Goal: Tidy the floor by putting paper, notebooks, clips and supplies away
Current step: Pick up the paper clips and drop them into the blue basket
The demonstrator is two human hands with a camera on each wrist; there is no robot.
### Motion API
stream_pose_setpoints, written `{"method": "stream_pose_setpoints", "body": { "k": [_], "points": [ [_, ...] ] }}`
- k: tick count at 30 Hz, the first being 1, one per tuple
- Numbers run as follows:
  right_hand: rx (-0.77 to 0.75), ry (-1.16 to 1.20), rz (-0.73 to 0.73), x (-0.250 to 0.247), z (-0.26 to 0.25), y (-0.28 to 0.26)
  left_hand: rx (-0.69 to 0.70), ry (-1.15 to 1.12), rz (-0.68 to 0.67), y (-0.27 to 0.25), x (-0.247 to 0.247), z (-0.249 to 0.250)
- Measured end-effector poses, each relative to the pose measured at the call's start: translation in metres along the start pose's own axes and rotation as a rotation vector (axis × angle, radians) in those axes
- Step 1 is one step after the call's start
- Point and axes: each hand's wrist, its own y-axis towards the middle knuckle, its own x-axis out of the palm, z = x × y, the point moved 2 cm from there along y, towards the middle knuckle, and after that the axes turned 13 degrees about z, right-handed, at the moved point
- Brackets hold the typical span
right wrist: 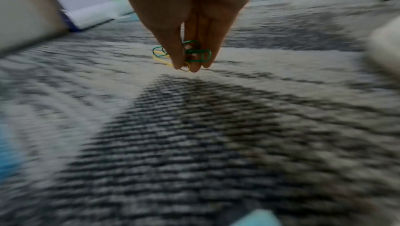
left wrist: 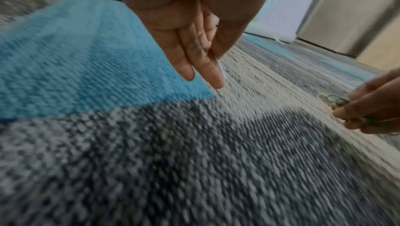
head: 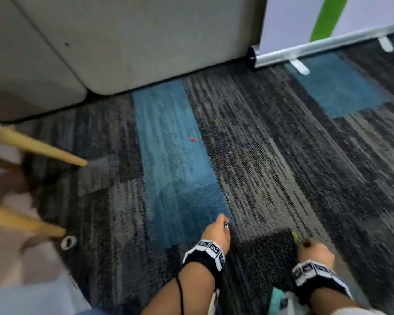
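Both hands hover low over the grey and blue carpet (head: 259,155). My left hand (head: 223,220) pinches a small silver paper clip (head: 226,225) between thumb and fingers; in the left wrist view the hand (left wrist: 216,79) points down with thumb against fingers, and the clip (left wrist: 223,70) is a pale sliver. My right hand (head: 304,243) pinches a bunch of green and yellow paper clips (head: 296,237), plain in the right wrist view under the hand (right wrist: 190,68) as green and yellow loops (right wrist: 198,55). A red paper clip (head: 193,139) lies alone on the blue strip ahead.
A pale cabinet (head: 146,42) stands at the back, a roll-up banner base (head: 328,46) to its right. Two wooden chair legs (head: 43,151) reach in from the left, with a small white ring (head: 68,242) on the carpet beside them. A teal and white bag (head: 282,301) sits near my right forearm.
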Motion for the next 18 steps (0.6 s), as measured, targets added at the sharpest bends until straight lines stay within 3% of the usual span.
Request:
{"method": "stream_pose_setpoints", "body": {
  "k": [7,14,18],
  "points": [
    [-0.489,0.189,-0.053,-0.007,-0.186,-0.064,-0.043,-0.209,0.347,0.027,-0.102,-0.012],
    [-0.877,0.425,-0.117,-0.034,-0.336,-0.161,-0.06,-0.434,0.829,0.022,-0.27,-0.034],
    [-1.001,0.568,-0.154,-0.063,-0.398,-0.225,0.024,-0.447,1.02,-0.008,-0.363,-0.046]
  ]
}}
